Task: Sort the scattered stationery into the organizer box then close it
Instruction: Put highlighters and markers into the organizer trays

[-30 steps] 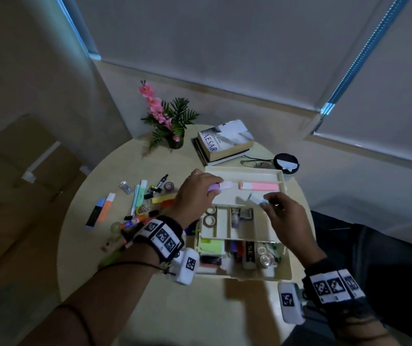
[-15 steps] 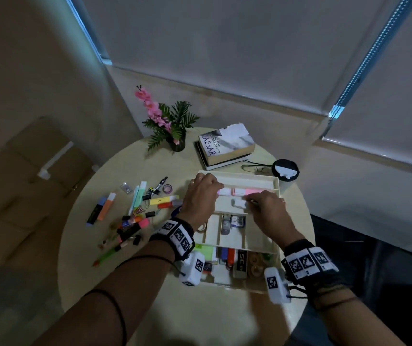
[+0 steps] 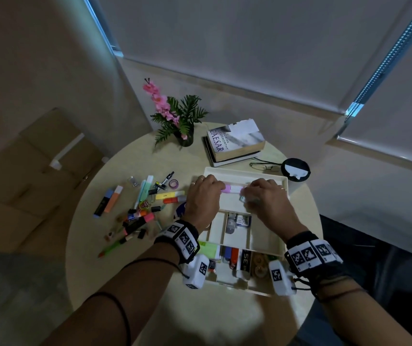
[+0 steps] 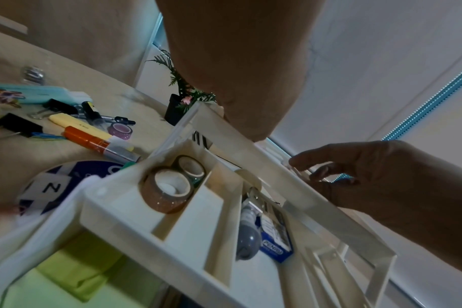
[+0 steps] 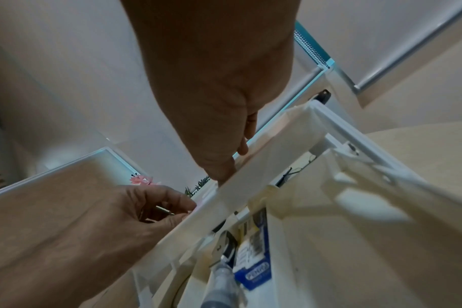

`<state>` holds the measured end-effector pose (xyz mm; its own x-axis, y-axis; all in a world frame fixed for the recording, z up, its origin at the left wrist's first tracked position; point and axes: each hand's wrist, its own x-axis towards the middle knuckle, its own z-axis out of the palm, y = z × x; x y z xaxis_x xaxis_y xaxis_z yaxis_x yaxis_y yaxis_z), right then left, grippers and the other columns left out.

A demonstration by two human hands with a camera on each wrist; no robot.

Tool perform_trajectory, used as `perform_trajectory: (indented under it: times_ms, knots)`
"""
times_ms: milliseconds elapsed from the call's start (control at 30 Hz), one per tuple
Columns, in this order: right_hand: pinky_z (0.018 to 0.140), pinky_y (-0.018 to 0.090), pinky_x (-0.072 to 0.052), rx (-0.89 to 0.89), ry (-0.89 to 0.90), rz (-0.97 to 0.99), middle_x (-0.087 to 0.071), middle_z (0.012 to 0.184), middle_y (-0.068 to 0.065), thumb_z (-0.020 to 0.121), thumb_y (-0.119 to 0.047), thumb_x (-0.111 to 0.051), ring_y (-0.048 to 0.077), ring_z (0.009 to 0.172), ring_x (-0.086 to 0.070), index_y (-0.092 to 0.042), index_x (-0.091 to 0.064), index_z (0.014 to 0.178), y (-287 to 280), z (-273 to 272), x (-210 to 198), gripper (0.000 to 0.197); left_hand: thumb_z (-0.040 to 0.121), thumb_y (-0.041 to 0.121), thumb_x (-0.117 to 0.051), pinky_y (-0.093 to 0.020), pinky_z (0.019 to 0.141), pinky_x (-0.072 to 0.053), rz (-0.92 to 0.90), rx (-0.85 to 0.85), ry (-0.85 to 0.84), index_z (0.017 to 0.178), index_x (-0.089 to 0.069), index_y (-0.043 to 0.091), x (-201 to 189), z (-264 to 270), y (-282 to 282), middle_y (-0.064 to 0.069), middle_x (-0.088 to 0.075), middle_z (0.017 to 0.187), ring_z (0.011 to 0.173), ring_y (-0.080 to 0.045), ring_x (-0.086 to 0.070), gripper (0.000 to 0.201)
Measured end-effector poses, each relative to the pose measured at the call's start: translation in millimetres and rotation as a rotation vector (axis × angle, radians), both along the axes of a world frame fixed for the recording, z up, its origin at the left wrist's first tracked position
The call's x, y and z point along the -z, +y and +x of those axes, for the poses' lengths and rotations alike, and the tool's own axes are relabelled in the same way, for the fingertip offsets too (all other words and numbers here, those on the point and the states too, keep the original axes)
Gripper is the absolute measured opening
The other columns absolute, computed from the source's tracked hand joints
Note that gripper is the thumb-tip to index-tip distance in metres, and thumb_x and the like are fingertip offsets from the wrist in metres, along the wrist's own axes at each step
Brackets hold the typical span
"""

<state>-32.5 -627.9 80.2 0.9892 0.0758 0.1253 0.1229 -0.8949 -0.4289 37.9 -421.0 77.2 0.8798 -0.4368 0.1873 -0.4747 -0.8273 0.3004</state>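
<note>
Window blinds (image 3: 250,46) hung behind a round desk (image 3: 125,270) in a dim room. On the desk sat a cream organizer box (image 3: 283,182), lid off, w/ both hands over its far long compartment. Left hand (image 3: 203,201) had its fingers (image 3: 211,183) curled down onto the left end of a pink-and-white highlighter (image 3: 232,189) lying in that compartment; looked like a grip, though the tips were hidden. Right hand (image 3: 266,198) met the highlighter's other end; whether its fingers were clamped on anything, can't tell — blurred in the head view, blocked by the box wall in the wrist views. Middle row of the box held tape rolls (image 4: 169,187), a small grey bottle (image 4: 247,235) & a blue packet (image 4: 276,235). Near row held green sticky notes (image 3: 210,248) & misc. small items. Still loose on the desk, left of the box: a pile of markers, clips etc. (image 3: 140,211), incl. a yellow highlighter (image 3: 168,195) & an orange one (image 3: 172,200) just beside the box. Farther back stood a flower pot (image 3: 185,138), a stack of books (image 3: 235,143), glasses (image 3: 264,166) & a black round thing (image 3: 295,169).
</note>
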Motion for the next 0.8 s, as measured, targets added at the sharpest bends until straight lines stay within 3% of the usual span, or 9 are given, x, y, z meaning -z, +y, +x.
perform_trajectory:
  times_ms: [133, 267, 400, 633, 800]
  knots:
    - [0.073, 0.043, -0.054, -0.046, 0.004, 0.028, -0.067, 0.102, -0.003, 0.078, -0.005, -0.081, 0.021, 0.088, -0.059, -0.022, -0.072, 0.098, -10.9, 2.2, -6.1, 0.027, 0.085, 0.007, -0.073, -0.039, 0.080, -0.045, -0.010, -0.001, 0.017, 0.099, -0.077, 0.025, 0.4, 4.2, 5.1, 0.003, -0.069, 0.095, 0.094, -0.025, -0.060, 0.024]
    - [0.076, 0.041, -0.056, -0.040, 0.022, 0.035, -0.067, 0.107, -0.003, 0.078, -0.005, -0.084, 0.017, 0.091, -0.060, -0.021, -0.073, 0.109, -11.2, -0.3, -5.5, 0.036, 0.089, 0.012, -0.069, -0.040, 0.086, -0.045, -0.072, 0.030, 0.052, 0.108, -0.076, 0.021, 1.5, 3.0, 12.3, 0.001, -0.069, 0.103, 0.101, -0.025, -0.059, 0.022]
    - [0.082, 0.044, -0.055, 0.052, 0.010, -0.002, -0.064, 0.116, 0.006, 0.079, -0.006, -0.083, 0.029, 0.100, -0.063, -0.013, -0.069, 0.122, 4.2, -1.4, -3.3, 0.046, 0.094, 0.022, -0.062, -0.045, 0.093, -0.048, -0.187, 0.074, 0.065, 0.118, -0.071, 0.017, 2.6, -4.5, 33.6, -0.002, -0.067, 0.112, 0.112, -0.028, -0.055, 0.026]
    - [0.085, 0.042, -0.052, -0.067, -0.076, 0.076, -0.067, 0.112, 0.006, 0.090, -0.013, -0.075, 0.029, 0.100, -0.063, -0.014, -0.072, 0.113, 101.7, 10.6, -20.4, 0.024, 0.100, 0.021, -0.057, -0.040, 0.090, -0.050, -0.311, 0.058, 0.102, 0.118, -0.067, 0.016, 13.3, -30.0, 132.4, 0.000, -0.060, 0.117, 0.111, -0.023, -0.055, 0.021]
    - [0.069, 0.041, -0.057, -0.187, 0.061, 0.052, -0.066, 0.104, 0.008, 0.089, -0.006, -0.071, 0.031, 0.086, -0.067, -0.010, -0.073, 0.108, 184.7, 43.7, -13.4, 0.020, 0.100, 0.014, -0.060, -0.045, 0.087, -0.052, -0.281, -0.002, 0.227, 0.106, -0.067, 0.018, 49.8, -43.6, 231.5, 0.000, -0.057, 0.110, 0.106, -0.023, -0.057, 0.010]
